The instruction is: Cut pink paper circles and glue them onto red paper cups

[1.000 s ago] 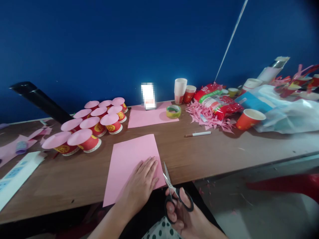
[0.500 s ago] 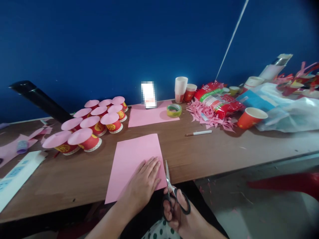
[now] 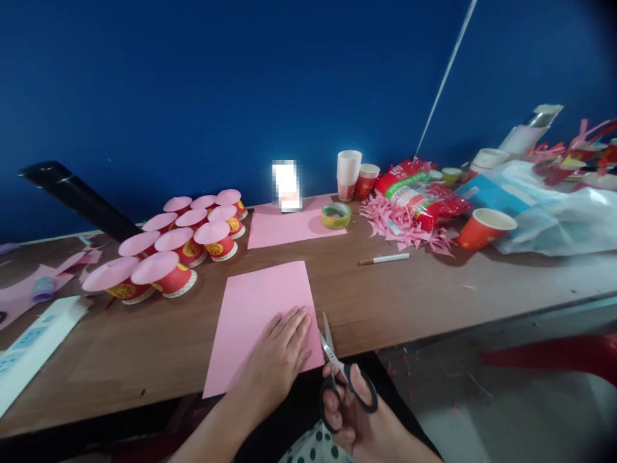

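Note:
My left hand [image 3: 283, 352] lies flat, palm down, over the right side of a pink sheet of paper [image 3: 255, 302], pressing it against the table. Its fingers are stretched out and sit close together. At the lower right edge of the sheet, my right hand [image 3: 359, 411] grips a pair of scissors [image 3: 330, 352] by the black handles. The blades are parted and point away from me. Their tips are beside the paper's right edge; whether one blade touches the sheet is hard to tell.
Red paper cups with pink disc tops [image 3: 176, 241] stand at left, near a white power strip [image 3: 38, 347]. Behind are more pink paper [image 3: 270, 231], a tape roll [image 3: 336, 216] and stacked cups [image 3: 348, 173]. A marker [image 3: 384, 259], red packet [image 3: 424, 196] and orange cup [image 3: 486, 228] lie right.
The scissors have shifted slightly right, and their blades are spread wider than before. My left hand and the pink sheet stay in place.

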### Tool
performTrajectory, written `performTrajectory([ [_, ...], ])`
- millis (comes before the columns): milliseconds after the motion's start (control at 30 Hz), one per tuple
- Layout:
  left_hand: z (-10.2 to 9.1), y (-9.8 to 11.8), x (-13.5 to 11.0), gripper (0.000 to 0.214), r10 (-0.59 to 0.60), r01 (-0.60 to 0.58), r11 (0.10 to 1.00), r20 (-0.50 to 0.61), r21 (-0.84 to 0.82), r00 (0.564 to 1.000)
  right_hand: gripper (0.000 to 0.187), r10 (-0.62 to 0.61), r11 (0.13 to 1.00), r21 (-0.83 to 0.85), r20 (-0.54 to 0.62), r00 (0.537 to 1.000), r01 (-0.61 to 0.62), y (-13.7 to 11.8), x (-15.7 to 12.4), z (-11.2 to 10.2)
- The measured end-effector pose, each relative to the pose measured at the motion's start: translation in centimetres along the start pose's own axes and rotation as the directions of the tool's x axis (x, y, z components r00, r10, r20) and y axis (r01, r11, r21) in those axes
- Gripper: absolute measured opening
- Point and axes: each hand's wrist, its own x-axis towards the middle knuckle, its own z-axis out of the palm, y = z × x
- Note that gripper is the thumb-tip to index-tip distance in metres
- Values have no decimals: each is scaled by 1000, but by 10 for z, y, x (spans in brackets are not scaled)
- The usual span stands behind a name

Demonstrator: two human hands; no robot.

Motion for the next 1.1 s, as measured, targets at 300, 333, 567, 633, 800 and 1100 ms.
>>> performTrajectory([
  [300, -1, -1, -1, 48, 24, -24, 1000, 9, -14, 1000, 39, -5, 998, -65, -29, 1000, 4, 3, 7, 0],
  [333, -1, -1, -1, 48, 23, -23, 1000, 10, -13, 1000, 39, -4, 998, -62, -41, 999, 2, 3, 7, 0],
  [567, -2, -1, -2, 48, 12, -12, 1000, -10, -21, 1000, 40, -51, 998, -46, -25, 998, 50, 6, 6, 4],
  [633, -2, -1, -2, 48, 14, -14, 1000, -13, -12, 1000, 40, -55, 997, -49, -49, 997, 52, 6, 6, 5],
  [800, -1, -1, -2, 48, 24, -24, 1000, 11, -1, 1000, 40, -103, 988, -119, -55, 993, 95, 9, 6, 6],
  [1100, -1, -1, -2, 47, 27, -27, 1000, 10, -11, 1000, 35, -151, 982, -129, -119, 981, 136, 10, 7, 11],
])
